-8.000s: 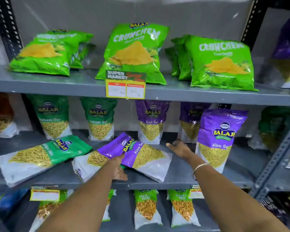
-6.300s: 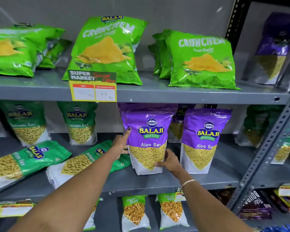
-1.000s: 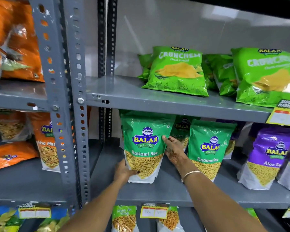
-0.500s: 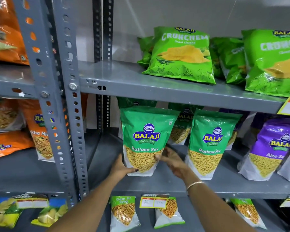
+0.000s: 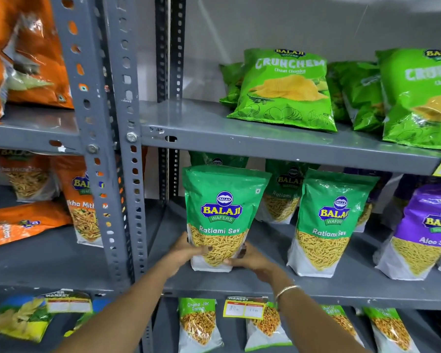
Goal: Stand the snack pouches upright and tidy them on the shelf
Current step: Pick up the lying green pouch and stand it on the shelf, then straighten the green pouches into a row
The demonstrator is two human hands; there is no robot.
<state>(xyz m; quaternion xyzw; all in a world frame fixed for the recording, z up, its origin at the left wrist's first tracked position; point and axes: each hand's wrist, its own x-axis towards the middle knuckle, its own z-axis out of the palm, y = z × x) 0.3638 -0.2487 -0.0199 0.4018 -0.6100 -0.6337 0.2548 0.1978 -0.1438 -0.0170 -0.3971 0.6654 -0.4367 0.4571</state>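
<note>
A green Ratlami Sev pouch (image 5: 220, 215) stands upright at the left end of the middle shelf (image 5: 341, 289). My left hand (image 5: 182, 252) grips its lower left corner and my right hand (image 5: 250, 257) grips its lower right corner. A second green Ratlami Sev pouch (image 5: 326, 222) stands upright to its right, and a purple Aloo Sev pouch (image 5: 423, 235) stands further right. More green pouches (image 5: 281, 194) stand behind, near the back wall.
A grey perforated upright post (image 5: 122, 174) borders the shelf on the left. Beyond it lie orange pouches (image 5: 23, 222), one flat. Green Crunchem bags (image 5: 285, 90) lean on the shelf above. Chana pouches (image 5: 199, 324) and a yellow price tag (image 5: 245, 308) sit below.
Both hands have slid down to the bottom corners of the left green pouch, which now stands a little nearer the shelf's front. The view has shifted slightly.
</note>
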